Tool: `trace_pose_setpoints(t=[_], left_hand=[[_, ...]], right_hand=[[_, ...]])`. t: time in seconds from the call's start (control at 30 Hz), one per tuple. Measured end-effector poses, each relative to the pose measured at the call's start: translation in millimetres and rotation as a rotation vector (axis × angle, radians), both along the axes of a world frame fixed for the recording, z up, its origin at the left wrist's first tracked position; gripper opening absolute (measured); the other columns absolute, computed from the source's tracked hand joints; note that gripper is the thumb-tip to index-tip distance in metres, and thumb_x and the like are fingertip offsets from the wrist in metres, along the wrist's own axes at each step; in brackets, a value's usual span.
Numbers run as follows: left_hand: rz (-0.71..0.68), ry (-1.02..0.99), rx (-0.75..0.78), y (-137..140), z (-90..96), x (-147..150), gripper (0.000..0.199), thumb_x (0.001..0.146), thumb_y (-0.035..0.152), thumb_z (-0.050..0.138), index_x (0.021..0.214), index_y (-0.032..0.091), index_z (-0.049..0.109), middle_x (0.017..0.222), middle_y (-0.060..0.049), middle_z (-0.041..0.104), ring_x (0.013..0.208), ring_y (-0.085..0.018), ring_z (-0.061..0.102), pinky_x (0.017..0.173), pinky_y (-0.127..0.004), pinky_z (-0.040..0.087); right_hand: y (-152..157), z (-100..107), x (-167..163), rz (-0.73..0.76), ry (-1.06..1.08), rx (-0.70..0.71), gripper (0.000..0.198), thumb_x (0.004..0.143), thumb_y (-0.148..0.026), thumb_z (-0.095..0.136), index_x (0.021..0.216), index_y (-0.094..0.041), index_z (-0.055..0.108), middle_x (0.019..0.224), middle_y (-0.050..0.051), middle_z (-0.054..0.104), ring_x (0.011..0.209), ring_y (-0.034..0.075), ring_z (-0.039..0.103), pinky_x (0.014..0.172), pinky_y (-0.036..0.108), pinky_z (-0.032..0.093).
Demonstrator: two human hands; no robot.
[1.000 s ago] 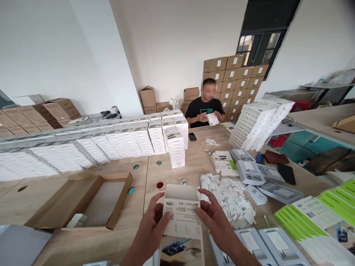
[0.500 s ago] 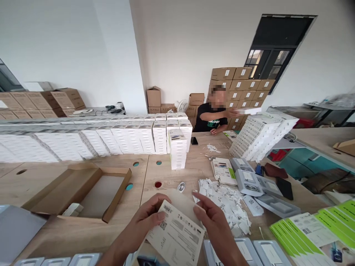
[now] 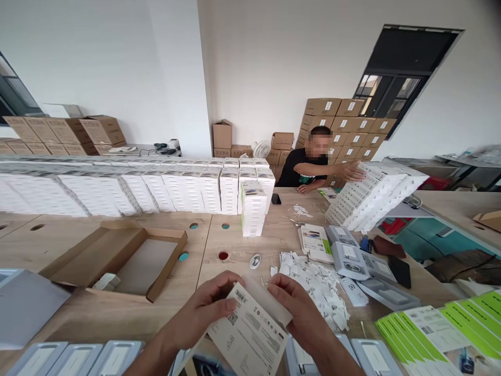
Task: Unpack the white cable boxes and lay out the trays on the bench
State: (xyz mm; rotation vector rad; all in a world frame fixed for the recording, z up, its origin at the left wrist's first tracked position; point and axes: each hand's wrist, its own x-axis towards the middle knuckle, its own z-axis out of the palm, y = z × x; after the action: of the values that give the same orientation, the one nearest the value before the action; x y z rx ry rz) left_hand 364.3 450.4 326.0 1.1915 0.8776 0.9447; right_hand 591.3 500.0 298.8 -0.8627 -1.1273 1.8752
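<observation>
A printed white carton (image 3: 250, 331), with a barcode and small text on its face, is held low in front of me. My left hand (image 3: 215, 303) grips its upper left side, thumb on the printed face. At the upper right, my right hand (image 3: 287, 300) pinches a plain white flap of the same carton. A dark product picture shows on the carton's lower side. Beyond my hands lies a small coiled white cable (image 3: 255, 261). Right of them is a heap of white paper scraps (image 3: 313, 287).
An open brown cardboard box (image 3: 164, 277) lies at left. Grey-blue trays (image 3: 117, 357) line the near edge. Flat green-and-white cartons (image 3: 422, 334) fan out at right. White box stacks (image 3: 188, 193) run along the far side. A co-worker (image 3: 305, 169) sits opposite, touching another stack (image 3: 364, 196).
My right hand's fingers have closed onto the carton's flap, having been spread beside it. The co-worker's hand has lowered a white box onto the stack at right. My view has shifted slightly.
</observation>
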Motion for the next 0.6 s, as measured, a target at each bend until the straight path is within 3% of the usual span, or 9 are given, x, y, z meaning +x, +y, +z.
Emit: trace_pose_setpoints(t=[0.1,0.23,0.4,0.6], left_hand=[[0.014,0.026,0.042,-1,1.8,0,0.033,0.086,0.039,0.061,0.114,0.021,0.056,0.089,-0.002,0.057,0.077,-0.015,0.052,0.064,-0.026,0.038],[-0.005,-0.021,0.023,-3,-2.0,1,0.037,0.088,0.042,0.059,0.119,0.025,0.047,0.091,-0.003,0.057,0.075,-0.015,0.054,0.060,-0.025,0.039],[0.021,-0.026,0.011,-3,-6.4,1,0.059,0.087,0.040,0.061,0.137,0.032,0.031,0.089,0.000,0.054,0.075,-0.016,0.055,0.061,-0.025,0.039],[-0.009,-0.009,0.003,1,-2.8,0,0.046,0.084,0.035,0.064,0.127,0.024,0.053,0.090,-0.002,0.055,0.077,-0.015,0.051,0.066,-0.027,0.037]], right_hand=[[-1,7,-4,0.084,-0.043,-0.021,0.033,0.073,-0.044,0.078,0.092,-0.019,0.068,0.076,0.000,0.063,0.063,0.011,0.052,0.057,0.022,0.038],[0,10,-4,0.114,-0.209,0.138,0.032,0.075,-0.047,0.076,0.078,-0.015,0.072,0.069,0.001,0.063,0.063,0.013,0.053,0.059,0.025,0.039],[-3,11,-3,-0.010,-0.377,0.420,0.024,0.081,-0.041,0.071,0.074,-0.018,0.071,0.076,0.002,0.060,0.070,0.015,0.054,0.061,0.025,0.041],[-11,20,0,0.047,-0.368,0.501,0.023,0.083,-0.040,0.068,0.073,-0.020,0.070,0.083,0.003,0.057,0.071,0.014,0.052,0.057,0.025,0.038]])
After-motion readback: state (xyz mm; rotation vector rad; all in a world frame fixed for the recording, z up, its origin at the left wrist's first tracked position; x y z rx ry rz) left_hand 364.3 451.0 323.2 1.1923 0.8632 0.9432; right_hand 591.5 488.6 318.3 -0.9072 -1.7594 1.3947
